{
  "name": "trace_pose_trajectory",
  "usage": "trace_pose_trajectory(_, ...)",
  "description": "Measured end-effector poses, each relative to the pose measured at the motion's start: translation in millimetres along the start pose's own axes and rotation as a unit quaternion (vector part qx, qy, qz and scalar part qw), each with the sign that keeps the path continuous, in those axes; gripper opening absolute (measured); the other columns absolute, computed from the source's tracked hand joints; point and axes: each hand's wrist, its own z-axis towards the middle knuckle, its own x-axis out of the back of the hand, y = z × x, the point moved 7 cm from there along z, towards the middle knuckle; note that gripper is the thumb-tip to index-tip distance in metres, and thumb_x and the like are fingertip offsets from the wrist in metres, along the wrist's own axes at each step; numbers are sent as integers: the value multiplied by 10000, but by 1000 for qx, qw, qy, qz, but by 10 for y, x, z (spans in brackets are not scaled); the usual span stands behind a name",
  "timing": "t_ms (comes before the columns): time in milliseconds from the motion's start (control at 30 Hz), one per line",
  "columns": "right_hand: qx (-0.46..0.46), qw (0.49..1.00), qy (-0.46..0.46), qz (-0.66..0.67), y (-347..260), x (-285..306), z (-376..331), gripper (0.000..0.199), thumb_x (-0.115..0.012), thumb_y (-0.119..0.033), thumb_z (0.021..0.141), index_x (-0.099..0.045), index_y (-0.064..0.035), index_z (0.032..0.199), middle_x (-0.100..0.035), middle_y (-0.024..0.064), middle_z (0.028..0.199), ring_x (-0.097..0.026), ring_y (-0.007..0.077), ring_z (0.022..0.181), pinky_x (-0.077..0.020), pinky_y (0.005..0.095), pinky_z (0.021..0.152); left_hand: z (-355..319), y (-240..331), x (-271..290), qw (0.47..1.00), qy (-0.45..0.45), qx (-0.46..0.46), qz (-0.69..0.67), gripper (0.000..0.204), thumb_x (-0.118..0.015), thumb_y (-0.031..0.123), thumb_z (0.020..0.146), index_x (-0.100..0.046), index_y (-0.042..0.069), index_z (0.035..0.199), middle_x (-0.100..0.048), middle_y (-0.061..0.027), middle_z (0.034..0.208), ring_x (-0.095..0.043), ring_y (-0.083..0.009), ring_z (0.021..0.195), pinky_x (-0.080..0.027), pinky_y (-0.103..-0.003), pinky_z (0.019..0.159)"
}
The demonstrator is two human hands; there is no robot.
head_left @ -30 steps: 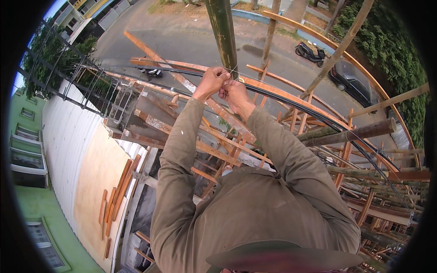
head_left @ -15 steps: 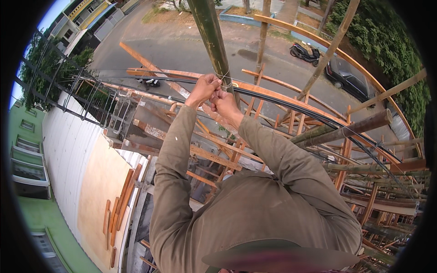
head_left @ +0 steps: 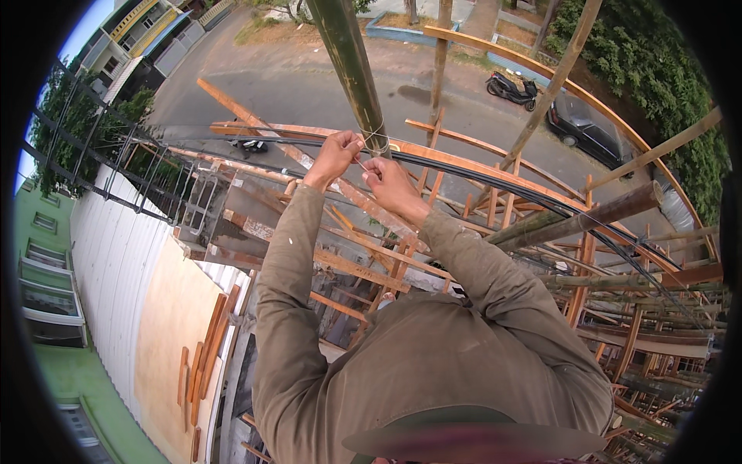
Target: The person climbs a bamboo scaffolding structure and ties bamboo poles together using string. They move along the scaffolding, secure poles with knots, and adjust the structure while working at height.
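A thick dark green bamboo pole [head_left: 349,69] rises in front of me, and a thin pale string [head_left: 377,133] is looped round its lower part. To the left of the pole, my left hand [head_left: 334,160] is closed, pinching the string between thumb and fingers. A strand runs taut from there toward the pole. My right hand [head_left: 396,188], just below the loop, is also closed in a pinch on a short length of the same string. A small gap separates the two hands.
Black cables [head_left: 479,172] and a long wooden plank [head_left: 525,182] cross behind the pole. Wooden and bamboo scaffolding [head_left: 610,224] crowds the right side. White roof sheeting [head_left: 116,224] with loose wood strips [head_left: 207,352] lies at left. Far below is a street [head_left: 255,85] with a dark car [head_left: 583,131].
My hands have drawn apart, the left one moving left and the right one slightly right and down. String now shows stretched between them and the pole.
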Motion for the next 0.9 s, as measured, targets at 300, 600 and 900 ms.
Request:
trace_pose_trajectory(300, -29, 997, 71, -33, -31, 992, 1099, 237, -659, -236, 922, -714, -22, 1006, -731, 177, 991, -696, 328, 976, -528, 412, 867, 56, 159, 444, 949, 14, -122, 289, 181, -647, 137, 929, -618, -40, 906, -588, -177, 729, -559, -283, 686, -464, -382, 676)
trace_pose_trajectory(600, -214, 935, -89, 267, 722, 151, 1786, 219, -710, -264, 926, -736, -50, 885, -679, 47, 761, -635, 161, 666, -508, 357, 569, 363, 305, 822, 861, -9, -230, 453, 57, -570, 38, 946, -612, 1, 955, -624, -206, 927, -588, -402, 854, -451, -459, 730)
trace_pose_trajectory(900, -216, 931, -162, 244, 880, -233, 2116, 115, -653, -93, 836, -732, -35, 896, -707, 89, 820, -683, 209, 681, -562, 411, 564, 1031, 414, 688, 778, -65, -314, 541, 233, -568, 13, 895, -645, 25, 1115, -650, -202, 1110, -569, -412, 1098, -476, -477, 909)
